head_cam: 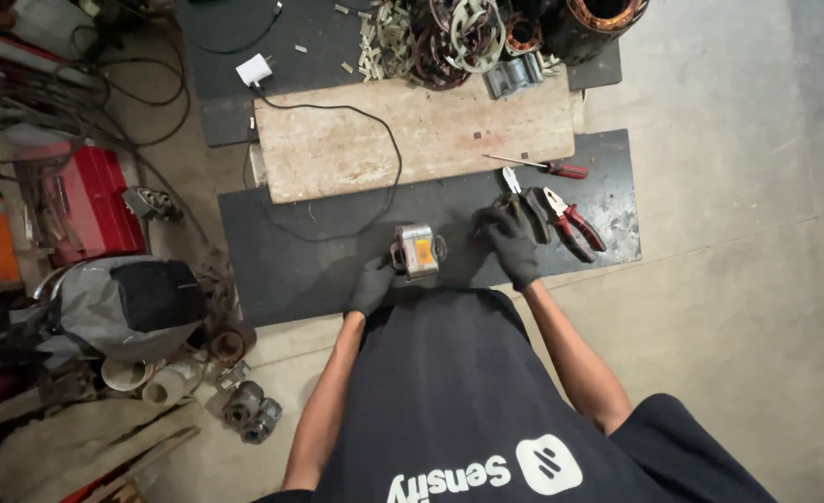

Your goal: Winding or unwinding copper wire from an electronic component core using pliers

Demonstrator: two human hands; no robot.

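Gloves, black, on both hands. Left hand [372,285] curled against the near-left side of one small boxy grey metal motor core with an orange middle [418,250], touching it, fingers bent round its edge. Motor core resting on one black rubber mat [282,251] on the floor, just right of the left hand and between the two hands. Right hand [513,244] lying flat on the mat, fingers spread, fingertips touching the dark handles of the nearer pliers. Two pairs of pliers just right of that hand: one black-handled pair [524,200], one red-handled pair [572,224]. One red-handled screwdriver [542,167] beyond them. One pale wooden board [412,135] beyond both hands, crossed by one black cable [375,140] running to one white plug [255,70].
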